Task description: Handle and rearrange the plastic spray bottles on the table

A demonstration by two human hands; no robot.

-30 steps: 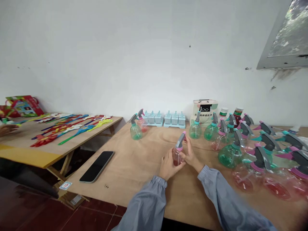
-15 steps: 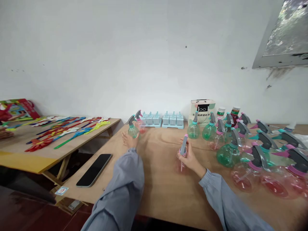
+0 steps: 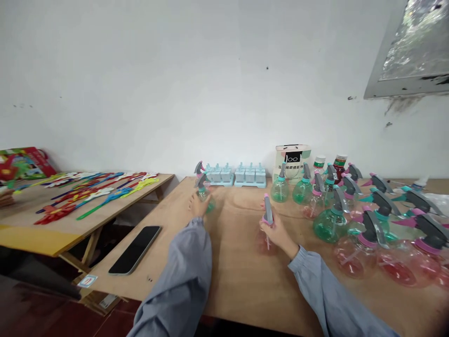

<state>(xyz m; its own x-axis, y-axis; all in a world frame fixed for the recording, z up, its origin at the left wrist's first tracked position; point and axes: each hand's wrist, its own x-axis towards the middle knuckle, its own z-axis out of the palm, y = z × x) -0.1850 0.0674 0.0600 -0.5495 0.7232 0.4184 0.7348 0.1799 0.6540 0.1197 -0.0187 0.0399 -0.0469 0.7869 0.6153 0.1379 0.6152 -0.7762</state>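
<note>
My left hand (image 3: 199, 205) is wrapped around a green spray bottle (image 3: 210, 203) with a grey trigger head, gripping it from the left. My fingers partly hide the bottle. Behind it, near the table's far edge, a pink-necked spray bottle (image 3: 199, 167) is partly covered. My right hand (image 3: 278, 230) grips a clear pink spray bottle (image 3: 265, 242) at its upper body, just under the pink collar. This bottle is upright, its grey trigger facing me and a pale tube showing inside.
Several green and pink spray bottles (image 3: 329, 226) crowd the table's right side. Light-blue ice-pop moulds (image 3: 249, 177), a paper bag (image 3: 292, 164) and two capped jars (image 3: 339, 167) line the wall. A phone (image 3: 135, 250) lies left. Colourful flower-shaped crafts (image 3: 101, 192) cover another table.
My left hand has moved the green spray bottle rightward and a little nearer, away from the pink-necked one behind. My right hand and its bottle have barely moved. The view has shifted slightly.
</note>
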